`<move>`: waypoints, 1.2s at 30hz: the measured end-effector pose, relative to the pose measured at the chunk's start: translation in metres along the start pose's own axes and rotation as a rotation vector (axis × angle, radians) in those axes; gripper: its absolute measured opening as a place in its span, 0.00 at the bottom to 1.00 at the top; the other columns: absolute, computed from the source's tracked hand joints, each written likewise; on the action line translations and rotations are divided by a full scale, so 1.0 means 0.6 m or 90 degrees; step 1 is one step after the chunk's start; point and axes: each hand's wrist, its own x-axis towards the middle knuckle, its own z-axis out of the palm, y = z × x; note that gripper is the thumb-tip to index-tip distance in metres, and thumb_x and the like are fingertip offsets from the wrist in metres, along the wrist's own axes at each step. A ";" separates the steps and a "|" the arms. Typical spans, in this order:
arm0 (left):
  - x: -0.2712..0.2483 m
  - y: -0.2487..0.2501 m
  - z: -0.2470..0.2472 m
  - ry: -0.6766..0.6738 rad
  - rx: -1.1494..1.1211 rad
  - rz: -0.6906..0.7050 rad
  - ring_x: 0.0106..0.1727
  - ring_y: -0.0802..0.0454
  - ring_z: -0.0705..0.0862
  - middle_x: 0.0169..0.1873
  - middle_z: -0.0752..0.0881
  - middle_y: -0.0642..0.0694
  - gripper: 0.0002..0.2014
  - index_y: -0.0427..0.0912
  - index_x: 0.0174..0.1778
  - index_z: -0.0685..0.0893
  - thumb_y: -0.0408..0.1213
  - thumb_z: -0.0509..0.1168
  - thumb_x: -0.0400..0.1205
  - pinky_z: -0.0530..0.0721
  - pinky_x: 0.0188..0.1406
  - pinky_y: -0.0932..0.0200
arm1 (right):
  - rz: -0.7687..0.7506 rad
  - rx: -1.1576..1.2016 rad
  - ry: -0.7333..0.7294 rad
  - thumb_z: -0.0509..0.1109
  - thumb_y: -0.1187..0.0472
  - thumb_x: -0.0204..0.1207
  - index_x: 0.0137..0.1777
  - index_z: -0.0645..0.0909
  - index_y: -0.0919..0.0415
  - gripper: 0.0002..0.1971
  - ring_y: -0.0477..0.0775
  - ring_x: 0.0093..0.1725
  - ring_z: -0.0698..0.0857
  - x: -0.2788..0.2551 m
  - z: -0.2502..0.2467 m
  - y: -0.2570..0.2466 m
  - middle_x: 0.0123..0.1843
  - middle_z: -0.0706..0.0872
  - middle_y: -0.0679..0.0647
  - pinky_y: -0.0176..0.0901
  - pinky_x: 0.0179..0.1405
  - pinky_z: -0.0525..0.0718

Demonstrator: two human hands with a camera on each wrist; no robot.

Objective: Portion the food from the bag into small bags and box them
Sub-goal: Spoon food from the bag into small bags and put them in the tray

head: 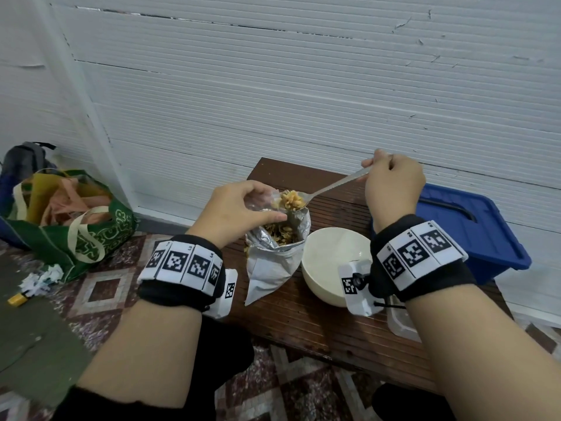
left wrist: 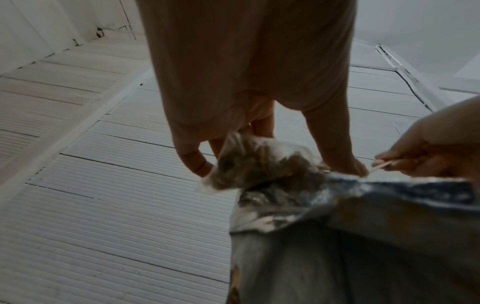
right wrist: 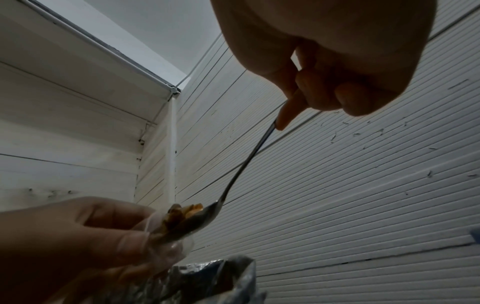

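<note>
While our left hand [head: 235, 208] pinches the small bag [head: 263, 202] open over the foil bag [head: 274, 247], we should tip the loaded spoon [head: 306, 199], gripped by our right fingers [head: 379, 161], slowly inside.

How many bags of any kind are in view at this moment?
3: a small clear bag held in the left hand, the open foil bag below it on the bench, and a green tote bag on the floor at left. Others may be hidden.

Shiny metal spoon [head: 334, 186]; crinkled foil-lined bag [head: 273, 256]; bench [head: 303, 317] probably wood.
</note>
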 end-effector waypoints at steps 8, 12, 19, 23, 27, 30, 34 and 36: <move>-0.001 0.008 0.006 -0.047 0.040 -0.013 0.45 0.67 0.82 0.44 0.86 0.61 0.22 0.54 0.53 0.85 0.48 0.81 0.65 0.76 0.42 0.74 | -0.028 -0.036 -0.063 0.58 0.57 0.85 0.38 0.84 0.58 0.18 0.50 0.39 0.82 -0.012 0.032 -0.001 0.35 0.85 0.54 0.37 0.41 0.74; -0.001 0.014 0.013 -0.052 0.054 -0.012 0.46 0.66 0.82 0.42 0.85 0.62 0.19 0.55 0.50 0.84 0.50 0.80 0.66 0.79 0.44 0.70 | -0.034 0.007 -0.095 0.59 0.55 0.85 0.42 0.86 0.59 0.17 0.42 0.33 0.80 -0.018 0.045 0.001 0.35 0.87 0.53 0.30 0.33 0.75; -0.002 0.012 0.011 -0.006 0.044 -0.023 0.45 0.63 0.83 0.43 0.85 0.58 0.18 0.54 0.50 0.83 0.54 0.77 0.68 0.80 0.41 0.65 | -0.159 0.130 -0.109 0.61 0.55 0.85 0.37 0.83 0.48 0.15 0.44 0.35 0.81 -0.026 0.042 -0.007 0.35 0.85 0.47 0.40 0.40 0.77; -0.001 0.008 0.004 0.051 0.001 -0.043 0.45 0.64 0.82 0.43 0.84 0.58 0.18 0.50 0.50 0.83 0.54 0.75 0.70 0.77 0.41 0.70 | -0.227 0.206 -0.055 0.61 0.57 0.85 0.39 0.82 0.48 0.13 0.41 0.36 0.84 -0.021 0.024 -0.012 0.38 0.86 0.46 0.33 0.38 0.77; 0.000 0.002 -0.004 0.085 -0.036 -0.059 0.47 0.62 0.83 0.43 0.86 0.55 0.16 0.47 0.48 0.86 0.52 0.75 0.71 0.82 0.49 0.63 | -0.206 0.242 0.042 0.60 0.57 0.86 0.40 0.81 0.51 0.13 0.36 0.34 0.82 -0.015 0.013 -0.007 0.36 0.84 0.44 0.30 0.39 0.79; 0.000 0.001 -0.003 0.086 -0.040 -0.051 0.46 0.64 0.82 0.43 0.86 0.56 0.15 0.47 0.49 0.86 0.51 0.75 0.73 0.80 0.47 0.66 | -0.195 0.187 0.037 0.60 0.57 0.86 0.40 0.80 0.52 0.13 0.37 0.36 0.83 -0.019 0.013 0.005 0.36 0.83 0.42 0.30 0.41 0.79; 0.000 -0.001 -0.001 0.089 -0.052 -0.041 0.47 0.64 0.84 0.44 0.87 0.56 0.15 0.48 0.50 0.86 0.51 0.75 0.73 0.80 0.46 0.70 | -0.268 0.056 -0.093 0.62 0.57 0.84 0.42 0.83 0.54 0.11 0.31 0.33 0.78 -0.038 0.026 0.026 0.34 0.82 0.39 0.23 0.34 0.72; 0.001 -0.004 -0.001 0.092 -0.072 -0.039 0.49 0.61 0.86 0.45 0.89 0.54 0.17 0.47 0.51 0.87 0.52 0.76 0.71 0.84 0.53 0.64 | -0.328 0.001 -0.152 0.63 0.56 0.83 0.44 0.86 0.54 0.11 0.34 0.37 0.81 -0.047 0.035 0.038 0.36 0.85 0.40 0.30 0.41 0.76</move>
